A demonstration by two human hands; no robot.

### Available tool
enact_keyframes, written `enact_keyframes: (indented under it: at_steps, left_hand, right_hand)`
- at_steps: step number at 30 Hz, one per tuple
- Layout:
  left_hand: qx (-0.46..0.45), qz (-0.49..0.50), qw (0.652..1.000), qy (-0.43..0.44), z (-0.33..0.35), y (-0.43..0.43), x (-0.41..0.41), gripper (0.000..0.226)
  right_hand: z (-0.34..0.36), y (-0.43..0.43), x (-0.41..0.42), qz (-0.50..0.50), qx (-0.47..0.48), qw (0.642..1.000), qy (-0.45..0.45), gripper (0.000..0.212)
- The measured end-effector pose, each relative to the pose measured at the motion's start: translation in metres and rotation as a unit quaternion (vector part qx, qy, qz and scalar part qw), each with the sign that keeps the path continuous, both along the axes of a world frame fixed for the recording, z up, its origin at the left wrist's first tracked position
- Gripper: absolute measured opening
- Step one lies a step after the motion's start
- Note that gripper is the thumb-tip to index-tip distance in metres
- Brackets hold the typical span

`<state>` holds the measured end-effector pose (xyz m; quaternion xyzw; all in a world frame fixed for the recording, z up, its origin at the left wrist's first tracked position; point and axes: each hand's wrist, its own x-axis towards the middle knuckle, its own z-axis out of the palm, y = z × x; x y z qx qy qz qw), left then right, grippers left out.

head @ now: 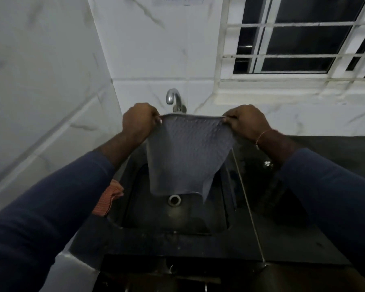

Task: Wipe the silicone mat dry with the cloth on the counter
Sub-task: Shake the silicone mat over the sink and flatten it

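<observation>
Silicone mat (185,152) hangs by its top edge above the sink (198,224), with its lower edge just over the drain (174,200). The left grip (138,121) pinches the top left corner and the right grip (246,121) pinches the top right, each with fingers curled round the rim, so the sheet is stretched between them.

It looks light and floppy. The sides draw inward as it drops and one bottom corner curls under, so it probably won't keep its shape unsupported. The grey surface is bumpy, and if it is wet it will likely be slick, which makes the thicker rim the safest place to hold it. Wiping will likely go better with the mat spread flat on the counter (293,239) than dangling.

The cloth (110,197), orange and checked, lies crumpled just beside the sink's left edge, partly hidden under the left sleeve (51,207). Both hands are busy, so one must let go to reach it. The tap (174,99) stands close behind the mat's top edge. The dark counter to the right shows glints that may be water, so it might wet the mat again.
</observation>
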<state>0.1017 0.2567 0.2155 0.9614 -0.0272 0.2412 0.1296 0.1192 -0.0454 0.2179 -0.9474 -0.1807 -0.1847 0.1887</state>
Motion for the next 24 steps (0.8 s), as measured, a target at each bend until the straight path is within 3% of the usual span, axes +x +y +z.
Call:
enact_keyframes:
  at_steps: [2, 4, 9, 13, 17, 20, 22, 24]
  left_hand:
    - [-0.021, 0.003, 0.999, 0.037, -0.002, -0.005, 0.0, 0.013]
    - [-0.046, 0.008, 0.999, 0.02, -0.001, -0.005, 0.003, 0.015]
    - [-0.034, -0.015, 0.999, 0.035, 0.004, -0.014, 0.01, 0.015]
    - [0.019, -0.078, 0.997, 0.015, 0.021, -0.057, 0.027, 0.019]
    - [0.012, -0.182, 0.983, -0.008, 0.042, -0.155, 0.053, 0.022]
    - [-0.043, -0.306, 0.951, -0.015, 0.028, -0.236, 0.057, 0.039]
    - [-0.124, -0.329, 0.936, 0.01, -0.008, -0.262, 0.047, 0.044]
    - [-0.216, -0.281, 0.932, 0.076, -0.073, -0.257, 0.03, 0.038]
  right_hand:
    - [0.003, 0.0, 0.001, 0.003, 0.032, 0.999, 0.014, 0.021]
    - [0.006, -0.003, 0.003, 0.0, 0.064, 0.998, 0.022, 0.02]
    - [-0.006, -0.014, -0.018, 0.0, 0.078, 0.994, 0.074, 0.016]
    - [-0.016, -0.045, -0.039, -0.056, 0.195, 0.973, 0.106, 0.013]
    - [-0.024, -0.108, -0.064, -0.152, 0.388, 0.903, 0.108, 0.012]
    - [-0.053, -0.178, -0.086, -0.212, 0.528, 0.81, 0.141, 0.019]
    - [-0.091, -0.227, -0.1, -0.273, 0.559, 0.76, 0.188, 0.023]
    - [-0.135, -0.263, -0.113, -0.342, 0.529, 0.74, 0.237, 0.025]
